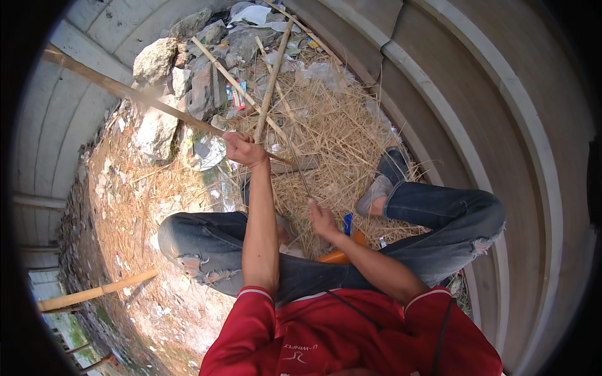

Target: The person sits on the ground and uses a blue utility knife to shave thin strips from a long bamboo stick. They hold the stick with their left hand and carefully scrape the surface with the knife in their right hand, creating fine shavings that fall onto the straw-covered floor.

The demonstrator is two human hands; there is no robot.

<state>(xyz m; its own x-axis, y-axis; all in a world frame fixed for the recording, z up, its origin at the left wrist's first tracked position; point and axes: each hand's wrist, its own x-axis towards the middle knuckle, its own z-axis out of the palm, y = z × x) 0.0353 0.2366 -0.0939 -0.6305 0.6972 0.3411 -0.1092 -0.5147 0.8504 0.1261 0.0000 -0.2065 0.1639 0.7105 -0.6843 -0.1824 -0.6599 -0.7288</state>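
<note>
My left hand (246, 150) is closed round a long bamboo pole (157, 103), which slants from the upper left down past my fist. The pole's near end shows just right of that hand, low over the straw. In my closed right hand (323, 220) is a long thin blade-like tool (301, 172), seen nearly edge-on. It points up and away, and its upper part lies close to the pole's near end; I cannot tell whether they touch. My fingers hide its handle. Near the right hand lie a blue scrap (348, 222) and an orange object (337, 257), partly hidden by my forearm.
Dry straw and shavings (342, 135) cover the ground between my bent legs. Several bamboo sticks (274, 81) lie ahead, near a pile of rocks (153, 62). A corrugated metal wall (464, 94) curves along the right. Another bamboo piece (100, 291) juts in at the left.
</note>
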